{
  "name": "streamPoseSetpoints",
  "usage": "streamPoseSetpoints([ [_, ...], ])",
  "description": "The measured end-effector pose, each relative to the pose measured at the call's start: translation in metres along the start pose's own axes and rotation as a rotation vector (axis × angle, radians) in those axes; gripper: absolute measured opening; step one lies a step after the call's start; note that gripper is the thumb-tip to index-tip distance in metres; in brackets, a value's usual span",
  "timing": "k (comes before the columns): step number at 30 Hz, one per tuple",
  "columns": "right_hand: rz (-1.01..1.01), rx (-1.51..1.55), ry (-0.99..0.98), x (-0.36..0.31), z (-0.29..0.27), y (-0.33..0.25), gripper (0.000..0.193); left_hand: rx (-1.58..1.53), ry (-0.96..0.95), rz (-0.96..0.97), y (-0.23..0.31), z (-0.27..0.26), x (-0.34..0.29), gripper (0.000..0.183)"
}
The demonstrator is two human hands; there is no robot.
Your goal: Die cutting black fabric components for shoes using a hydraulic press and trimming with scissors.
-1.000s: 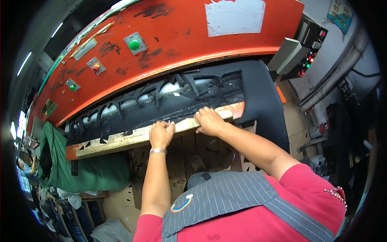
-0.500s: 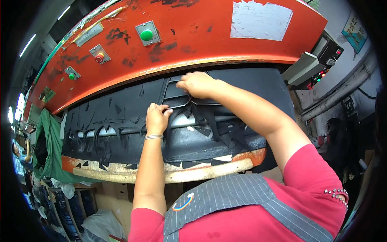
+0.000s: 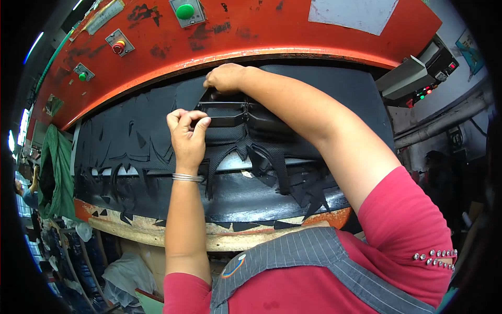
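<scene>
A dark cutting die (image 3: 222,121), a frame of thin blades with cross bars, sits at or just above a black textured sheet (image 3: 324,86); whether it touches the sheet I cannot tell. My left hand (image 3: 188,133), with bangles at the wrist, pinches the die's near left edge between thumb and fingers. At the die's far left corner, my right hand (image 3: 226,78) is closed on the frame, its fingertips partly hidden. My right forearm covers part of the die's right side. Cut strips of black sheet (image 3: 277,167) dangle from the near edge below the die.
A red press beam (image 3: 251,31) with green and red buttons spans the far side. Along the near side runs a worn wooden edge (image 3: 240,240) with black scraps. A control box (image 3: 402,73) stands at right, a green cloth (image 3: 52,172) hangs at left, and another person (image 3: 30,193) is beyond.
Both hands have shifted left with the die, which now shows more of its side walls. The head view has also tilted, so the press beam sits higher in the picture.
</scene>
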State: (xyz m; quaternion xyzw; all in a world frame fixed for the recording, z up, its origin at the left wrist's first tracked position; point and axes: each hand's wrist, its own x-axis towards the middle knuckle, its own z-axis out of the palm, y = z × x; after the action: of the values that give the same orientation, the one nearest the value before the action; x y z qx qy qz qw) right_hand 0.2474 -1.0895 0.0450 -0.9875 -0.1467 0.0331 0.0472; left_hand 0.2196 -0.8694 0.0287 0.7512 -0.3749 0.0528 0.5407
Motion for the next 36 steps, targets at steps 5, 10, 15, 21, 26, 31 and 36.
streamPoseSetpoints([
  [5, -0.062, -0.016, 0.288, -0.035, -0.001, -0.005, 0.022, 0.237, -0.352, -0.051, -0.025, 0.019, -0.03, 0.065],
  [10, -0.114, -0.036, 0.585, -0.104, -0.063, -0.019, 0.024, 0.639, -0.369, 0.112, -0.015, 0.033, -0.032, 0.056],
  [15, 0.026, -0.423, 0.815, -0.233, -0.134, -0.023, 0.017, 0.669, -0.385, 0.084, -0.003, 0.039, -0.037, 0.056],
  [21, 0.667, -0.532, 0.649, -0.347, -0.148, -0.017, 0.021, 0.654, -0.374, 0.104, 0.014, 0.034, -0.029, 0.056],
  [26, 1.159, 0.281, 0.33, -0.39, -0.054, 0.023, 0.034, 0.328, -0.346, 0.534, 0.079, 0.084, -0.043, 0.044],
  [31, 1.438, 0.655, 0.32, -0.359, 0.019, 0.029, 0.042, 0.307, -0.476, 0.635, 0.073, 0.134, -0.092, 0.048],
  [36, 1.408, 0.653, 0.336, -0.356, 0.02, 0.041, 0.06, 0.309, -0.397, 0.646, 0.066, 0.143, -0.089, 0.046],
])
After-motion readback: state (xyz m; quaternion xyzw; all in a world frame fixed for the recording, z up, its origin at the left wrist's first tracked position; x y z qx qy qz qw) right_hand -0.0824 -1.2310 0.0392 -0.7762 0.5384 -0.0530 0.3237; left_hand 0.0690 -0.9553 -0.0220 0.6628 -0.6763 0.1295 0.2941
